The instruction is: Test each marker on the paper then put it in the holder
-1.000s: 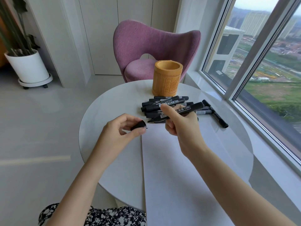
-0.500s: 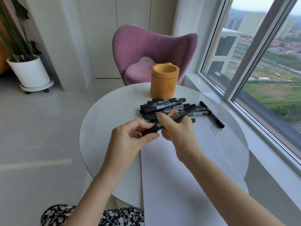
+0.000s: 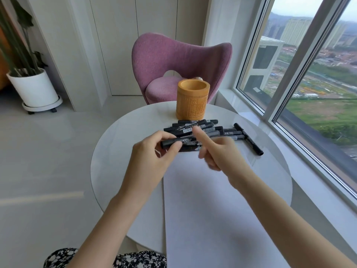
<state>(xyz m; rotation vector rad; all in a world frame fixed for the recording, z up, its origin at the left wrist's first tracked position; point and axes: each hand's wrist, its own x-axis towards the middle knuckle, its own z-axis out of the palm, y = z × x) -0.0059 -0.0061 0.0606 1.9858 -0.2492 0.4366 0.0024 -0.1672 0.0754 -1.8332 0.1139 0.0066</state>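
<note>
Both my hands hold one black marker level above the far edge of the white paper. My left hand pinches its capped left end between thumb and fingers. My right hand holds the barrel, its index finger straight across the marker and the other fingers curled; it is blurred. Just behind lies a pile of several black markers. One more marker lies apart to the right. The orange-brown cylindrical holder stands upright behind the pile, with nothing visible inside.
The round white table carries everything. A pink chair stands right behind it. A large window runs along the right side. A white plant pot sits on the floor at far left.
The cap that my left hand held apart is now on the marker's tip. Both hands have come together, and the marker has swung from slanted to nearly level. My right index finger has straightened.
</note>
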